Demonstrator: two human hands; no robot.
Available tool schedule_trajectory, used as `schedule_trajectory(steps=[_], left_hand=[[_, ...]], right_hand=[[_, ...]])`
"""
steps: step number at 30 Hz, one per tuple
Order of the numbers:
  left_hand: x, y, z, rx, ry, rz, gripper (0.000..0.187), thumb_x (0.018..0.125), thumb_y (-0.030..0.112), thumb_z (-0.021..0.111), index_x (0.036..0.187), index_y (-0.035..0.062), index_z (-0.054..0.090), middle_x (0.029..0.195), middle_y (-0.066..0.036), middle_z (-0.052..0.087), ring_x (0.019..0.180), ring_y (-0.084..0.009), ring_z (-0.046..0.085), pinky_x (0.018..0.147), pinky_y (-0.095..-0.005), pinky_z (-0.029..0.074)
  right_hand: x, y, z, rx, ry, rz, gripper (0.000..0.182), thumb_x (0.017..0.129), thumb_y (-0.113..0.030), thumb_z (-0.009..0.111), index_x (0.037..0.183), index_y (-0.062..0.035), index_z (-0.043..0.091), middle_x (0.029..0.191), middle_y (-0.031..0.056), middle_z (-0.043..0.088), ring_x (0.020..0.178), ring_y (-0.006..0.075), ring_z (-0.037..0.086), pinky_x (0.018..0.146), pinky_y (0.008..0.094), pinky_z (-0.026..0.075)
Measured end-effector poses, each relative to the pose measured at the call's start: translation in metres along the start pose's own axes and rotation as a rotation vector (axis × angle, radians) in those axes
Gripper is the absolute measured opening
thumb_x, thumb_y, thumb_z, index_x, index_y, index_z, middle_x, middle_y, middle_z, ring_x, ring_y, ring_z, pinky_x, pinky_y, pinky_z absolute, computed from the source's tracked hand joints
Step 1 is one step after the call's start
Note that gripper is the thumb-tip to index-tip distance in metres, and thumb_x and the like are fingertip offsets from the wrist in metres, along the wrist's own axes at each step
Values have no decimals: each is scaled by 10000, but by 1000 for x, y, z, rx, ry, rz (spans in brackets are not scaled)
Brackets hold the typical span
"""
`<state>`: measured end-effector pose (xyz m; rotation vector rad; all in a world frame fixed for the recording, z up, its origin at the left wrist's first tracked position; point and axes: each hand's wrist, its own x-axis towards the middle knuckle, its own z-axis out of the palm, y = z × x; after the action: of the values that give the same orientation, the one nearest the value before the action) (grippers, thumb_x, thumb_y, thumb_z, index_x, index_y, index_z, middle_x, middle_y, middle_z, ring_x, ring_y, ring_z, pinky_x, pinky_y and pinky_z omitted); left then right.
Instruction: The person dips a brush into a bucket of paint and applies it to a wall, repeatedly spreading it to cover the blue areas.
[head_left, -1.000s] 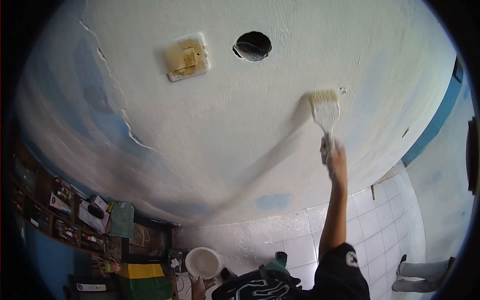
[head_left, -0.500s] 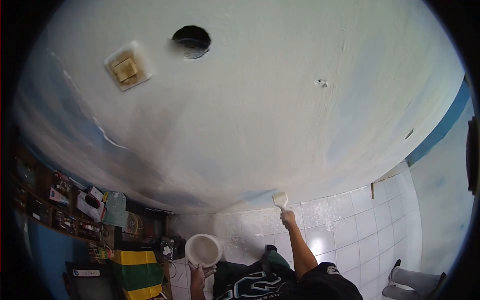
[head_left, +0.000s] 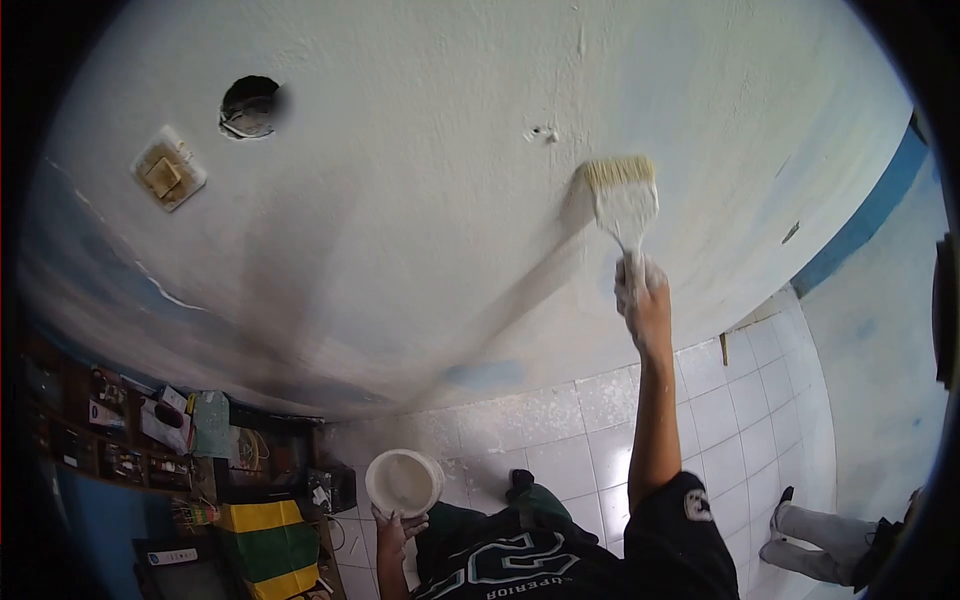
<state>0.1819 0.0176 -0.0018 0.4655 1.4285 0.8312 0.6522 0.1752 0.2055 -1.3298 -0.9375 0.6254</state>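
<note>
The brush is at the wall, just below a small chipped spot, your right hand's fingers closed around its handle, some hidden behind it. Your left hand supports the bucket from the near side; the rim hides part of that hand, so you can't tell how tightly its fingers close. Bare wall surrounds the brush, down to the tiled floor. At the right, another person's legs are partly cut off.
</note>
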Motion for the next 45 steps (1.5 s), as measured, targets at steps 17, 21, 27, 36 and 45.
schedule_trajectory(steps=[17,21,27,36,45], left_hand=[[-27,-7,2,49,93,-51,540,891,47,307,1295,183,-24,1011,-297,499,736,-340,630,576,-381,577],[-29,-4,4,59,122,-50,554,893,43,298,1299,190,-49,1019,-302,495,734,-339,631,576,-379,577],[-24,-3,15,56,54,-24,506,899,65,293,1283,174,-18,1047,-296,477,748,-337,628,585,-371,578],[-27,-15,17,64,47,-72,484,909,82,276,1276,170,-27,1052,-293,468,771,-344,625,607,-382,575],[-48,-28,-7,19,183,-158,517,899,52,286,1274,180,-46,1024,-302,484,749,-339,629,598,-387,574]], right_hand=[[-138,426,-20,-169,85,891,345,875,-342,457,617,-114,452,453,-43,376,324,54,324,291,214,213],[-146,352,-8,-86,200,809,397,872,-328,458,600,-43,506,471,15,427,381,110,381,358,285,297],[-73,158,0,-89,-63,255,435,903,-357,434,620,-30,484,500,6,408,457,90,376,418,265,296],[-13,136,72,7,-156,-25,354,909,-303,425,659,-54,448,532,-11,398,470,71,356,424,241,289],[-185,483,62,-275,-251,867,310,869,-276,462,585,-150,450,456,-32,388,352,85,359,314,249,267]])
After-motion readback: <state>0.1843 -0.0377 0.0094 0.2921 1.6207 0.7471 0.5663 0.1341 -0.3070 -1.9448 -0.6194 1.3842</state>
